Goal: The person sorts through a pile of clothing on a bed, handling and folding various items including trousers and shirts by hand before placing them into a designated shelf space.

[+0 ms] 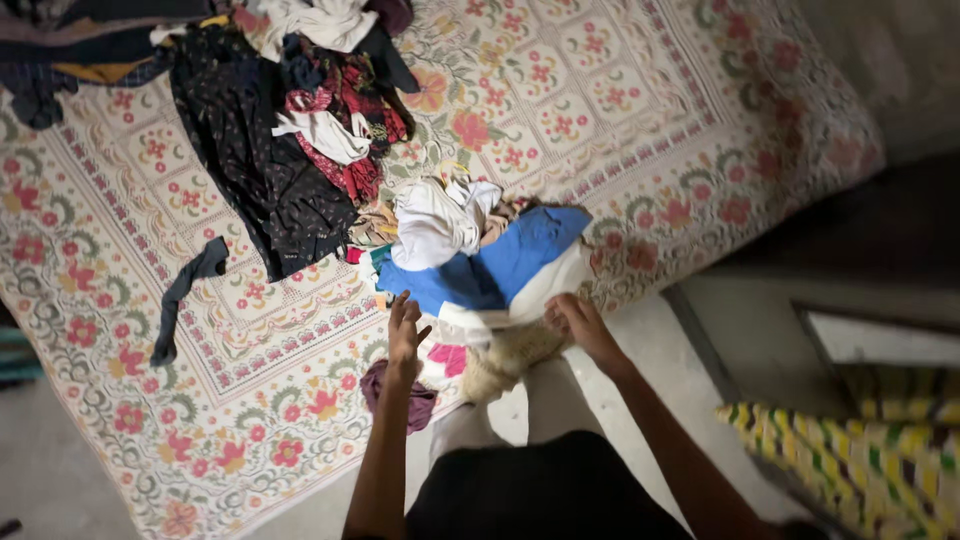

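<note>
My right hand [580, 325] grips blue-white cloth [500, 275] at near bed [130, 260] edge; left hand [403, 335] open beside it. Heap [290, 130] far left, unsorted.

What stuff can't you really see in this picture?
- Right hand fingertips: head view, tucked into the blue-and-white cloth, so its grip is unclear.
- Maroon cloth: partly behind the left hand and forearm.
- Dark clothes pile: cut off by the top edge.
- Striped fabric: cut off at the right and bottom edges.
</note>
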